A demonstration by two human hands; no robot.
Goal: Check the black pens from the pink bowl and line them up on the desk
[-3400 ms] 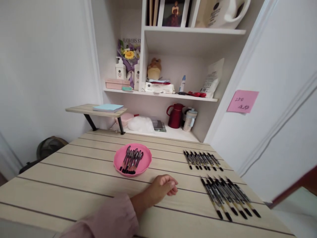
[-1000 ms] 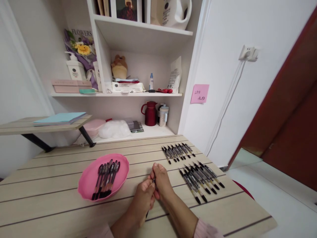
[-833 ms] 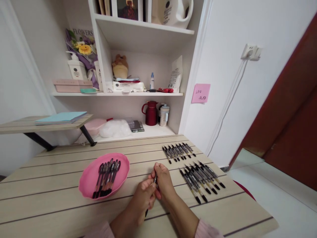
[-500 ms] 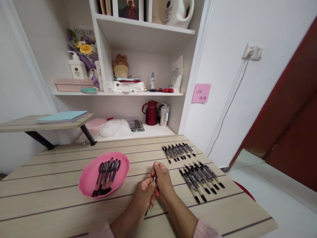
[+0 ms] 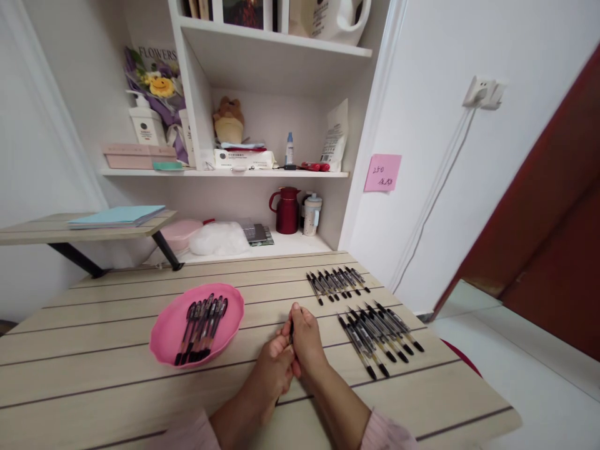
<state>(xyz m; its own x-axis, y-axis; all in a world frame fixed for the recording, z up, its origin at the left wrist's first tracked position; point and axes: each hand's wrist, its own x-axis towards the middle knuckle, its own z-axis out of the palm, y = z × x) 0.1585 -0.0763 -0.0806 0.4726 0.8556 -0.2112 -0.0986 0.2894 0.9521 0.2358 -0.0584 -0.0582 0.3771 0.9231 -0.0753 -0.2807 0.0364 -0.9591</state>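
My left hand (image 5: pixel 273 373) and my right hand (image 5: pixel 305 337) are together over the middle of the table. Between them they grip one pen (image 5: pixel 291 332), which is mostly hidden by the fingers; a dark end pokes out below my left hand. To the left, capped black pens (image 5: pixel 204 326) lie side by side in a pink scalloped dish (image 5: pixel 160 340). On the right, several uncapped pens (image 5: pixel 380 334) lie in a slanted row, tips pointing away from me. Behind that row is a second row of pens (image 5: pixel 336 285).
The striped wooden table (image 5: pixel 117 400) meets a white shelf unit holding a red jug (image 5: pixel 287 211), a cup (image 5: pixel 312 215) and a clear plastic bag (image 5: pixel 219 239). A small raised stand (image 5: pixel 42 234) with blue-covered papers (image 5: pixel 117 216) overhangs the left. A pink note (image 5: pixel 382 172) sticks to the wall.
My hands stay joined on the pen, with the fingers shifted slightly so less of it shows. The view has tilted a little; the dish and pen rows lie as before.
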